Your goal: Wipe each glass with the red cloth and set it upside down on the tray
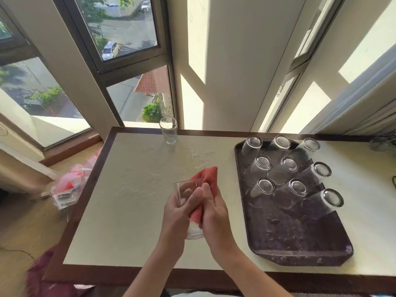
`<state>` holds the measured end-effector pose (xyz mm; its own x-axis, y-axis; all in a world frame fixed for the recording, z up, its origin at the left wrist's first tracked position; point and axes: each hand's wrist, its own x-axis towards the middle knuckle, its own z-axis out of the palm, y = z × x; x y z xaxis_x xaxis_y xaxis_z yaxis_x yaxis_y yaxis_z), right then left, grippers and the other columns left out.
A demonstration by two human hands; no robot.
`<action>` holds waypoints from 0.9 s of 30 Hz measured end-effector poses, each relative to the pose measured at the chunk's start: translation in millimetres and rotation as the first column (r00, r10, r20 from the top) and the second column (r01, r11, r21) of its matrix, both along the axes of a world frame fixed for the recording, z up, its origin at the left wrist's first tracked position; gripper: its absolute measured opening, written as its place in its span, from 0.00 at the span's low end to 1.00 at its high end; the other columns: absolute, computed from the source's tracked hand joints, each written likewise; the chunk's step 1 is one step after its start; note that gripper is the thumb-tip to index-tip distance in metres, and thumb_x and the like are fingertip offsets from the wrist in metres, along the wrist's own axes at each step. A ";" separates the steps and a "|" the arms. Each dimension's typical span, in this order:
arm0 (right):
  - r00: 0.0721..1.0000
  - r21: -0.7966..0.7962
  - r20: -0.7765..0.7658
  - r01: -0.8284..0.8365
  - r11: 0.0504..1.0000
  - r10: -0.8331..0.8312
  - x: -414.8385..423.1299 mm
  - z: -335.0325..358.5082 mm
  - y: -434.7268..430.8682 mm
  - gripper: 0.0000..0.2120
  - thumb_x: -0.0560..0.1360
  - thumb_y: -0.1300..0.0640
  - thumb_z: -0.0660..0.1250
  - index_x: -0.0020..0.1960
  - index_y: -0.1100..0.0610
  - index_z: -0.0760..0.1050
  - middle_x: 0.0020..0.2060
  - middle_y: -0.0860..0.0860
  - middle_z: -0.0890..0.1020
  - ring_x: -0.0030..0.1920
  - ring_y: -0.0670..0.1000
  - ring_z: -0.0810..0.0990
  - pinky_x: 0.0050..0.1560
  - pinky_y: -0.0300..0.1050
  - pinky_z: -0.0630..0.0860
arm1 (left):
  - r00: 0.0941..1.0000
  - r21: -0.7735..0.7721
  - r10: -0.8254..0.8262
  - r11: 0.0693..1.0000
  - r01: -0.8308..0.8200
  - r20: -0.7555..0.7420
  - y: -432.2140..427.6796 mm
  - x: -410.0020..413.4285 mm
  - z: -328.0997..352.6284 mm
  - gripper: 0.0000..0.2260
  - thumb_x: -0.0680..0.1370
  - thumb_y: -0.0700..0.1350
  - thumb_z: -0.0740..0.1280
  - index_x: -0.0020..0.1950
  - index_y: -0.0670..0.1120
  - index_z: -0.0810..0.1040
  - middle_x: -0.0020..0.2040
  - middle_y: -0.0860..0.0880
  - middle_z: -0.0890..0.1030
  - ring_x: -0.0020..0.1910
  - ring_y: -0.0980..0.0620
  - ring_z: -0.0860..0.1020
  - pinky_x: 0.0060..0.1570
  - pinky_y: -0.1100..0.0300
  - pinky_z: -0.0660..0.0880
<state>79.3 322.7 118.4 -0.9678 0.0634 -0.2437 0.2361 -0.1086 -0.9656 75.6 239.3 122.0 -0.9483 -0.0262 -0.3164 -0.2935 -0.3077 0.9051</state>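
Both grips work together: left hand (182, 209) wraps the glass (188, 202) steady while right hand (214, 211) presses the red cloth (206, 179) against it, tray (300, 251) waiting at three o'clock.

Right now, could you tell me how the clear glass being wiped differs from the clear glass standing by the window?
The clear glass being wiped is held above the table in the left hand, tilted, with the red cloth against it in the right hand. The clear glass by the window stands upright on the cream table, untouched and alone. Both are plain tumblers, not yet on the dark tray.
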 end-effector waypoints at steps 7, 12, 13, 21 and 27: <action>0.983 -0.299 0.184 0.039 0.954 0.018 8.2 2.7 22.1 0.14 0.82 0.55 0.58 0.65 0.55 0.77 0.50 0.54 0.86 0.48 0.50 0.86 0.48 0.43 0.81 | 0.998 0.175 -0.057 0.983 0.054 0.008 -22.4 -2.8 -6.8 0.40 0.54 0.54 0.86 0.62 0.42 0.78 0.54 0.40 0.82 0.51 0.44 0.83 0.51 0.52 0.79; 0.863 -0.519 0.506 0.291 0.804 0.014 -5.5 4.7 25.6 0.20 0.79 0.49 0.61 0.60 0.63 0.78 0.53 0.62 0.84 0.50 0.62 0.83 0.52 0.57 0.78 | 0.997 0.082 -0.003 0.997 0.009 -0.074 -16.7 7.1 -8.2 0.46 0.48 0.53 0.87 0.63 0.48 0.76 0.57 0.44 0.81 0.57 0.46 0.83 0.47 0.57 0.80; 0.855 -0.550 0.516 0.293 0.782 0.043 -5.5 3.8 25.6 0.21 0.79 0.48 0.61 0.60 0.64 0.79 0.53 0.62 0.84 0.51 0.62 0.83 0.50 0.55 0.77 | 0.993 0.052 -0.003 0.999 0.009 -0.115 -14.4 8.1 -8.9 0.43 0.50 0.52 0.87 0.62 0.50 0.77 0.58 0.45 0.81 0.60 0.44 0.81 0.50 0.55 0.80; 0.872 -0.535 0.487 0.253 0.806 0.049 16.1 2.4 26.6 0.17 0.80 0.49 0.59 0.53 0.59 0.80 0.41 0.59 0.86 0.32 0.57 0.82 0.27 0.41 0.69 | 0.960 -0.117 0.005 0.992 -0.040 -0.281 -16.7 5.8 -11.9 0.42 0.55 0.59 0.84 0.64 0.47 0.73 0.57 0.52 0.83 0.60 0.52 0.81 0.55 0.63 0.78; 0.874 -0.532 0.485 0.273 0.802 0.024 9.3 3.2 30.7 0.22 0.82 0.49 0.56 0.47 0.58 0.86 0.47 0.61 0.86 0.42 0.61 0.84 0.28 0.42 0.74 | 0.947 -0.170 -0.067 0.985 0.013 -0.315 0.6 5.7 -18.6 0.39 0.57 0.50 0.84 0.65 0.47 0.73 0.56 0.45 0.83 0.58 0.48 0.82 0.58 0.55 0.79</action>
<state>88.6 353.3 121.6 -0.7306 -0.1182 -0.6725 0.5648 -0.6580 -0.4980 81.3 239.9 103.3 -0.9999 -0.0121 0.0081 0.0098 -0.1415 0.9899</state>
